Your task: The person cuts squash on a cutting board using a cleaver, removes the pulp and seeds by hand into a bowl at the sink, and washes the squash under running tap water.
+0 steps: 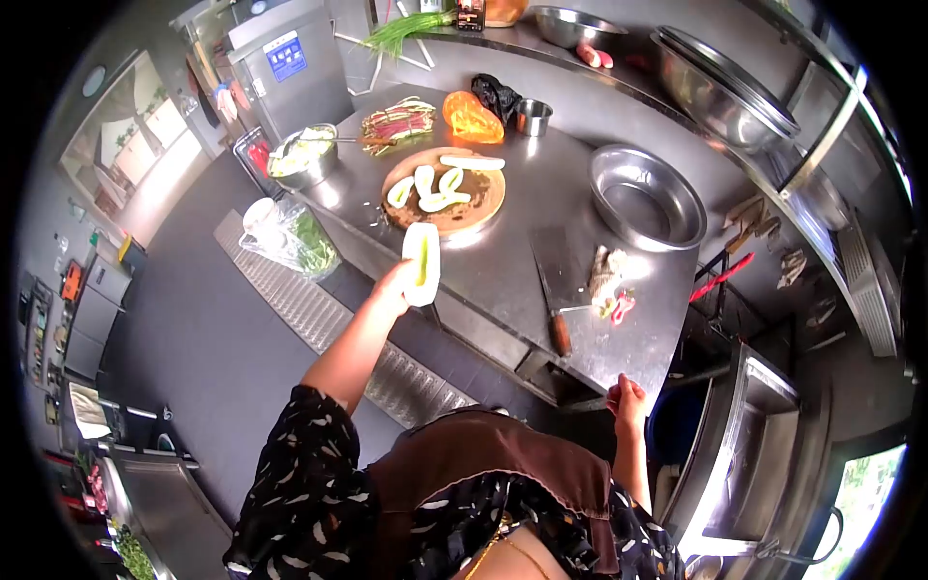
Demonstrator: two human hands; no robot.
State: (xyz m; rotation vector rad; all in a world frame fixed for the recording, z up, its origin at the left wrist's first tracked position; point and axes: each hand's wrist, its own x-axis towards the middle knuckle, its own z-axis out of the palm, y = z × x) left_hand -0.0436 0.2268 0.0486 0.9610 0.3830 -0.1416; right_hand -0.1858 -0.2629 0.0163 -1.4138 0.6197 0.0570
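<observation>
My left hand (391, 288) is closed around the lower end of a pale, halved gourd (422, 256) with a hollowed green middle, held up in front of the counter. Just beyond it lies a round wooden chopping board (394, 218) bearing several pale gourd pieces (446, 201) and a longer one at the back. My right hand (628, 396) has its fingers curled by the counter's near right corner; whether anything is inside them is hidden. Closest to that hand are a cleaver (552, 275) with a wooden handle, a crumpled cloth (607, 274) and a small red-and-white item (623, 308).
On the steel counter (483, 280) stand a wide metal basin (648, 200), a small metal pot (533, 117), an orange bag (472, 118), bundled reddish stalks (399, 122) and a filled bowl (304, 158). A plastic bag of greens (311, 249) hangs at the left edge. Metal bowls (725, 92) crowd the shelf.
</observation>
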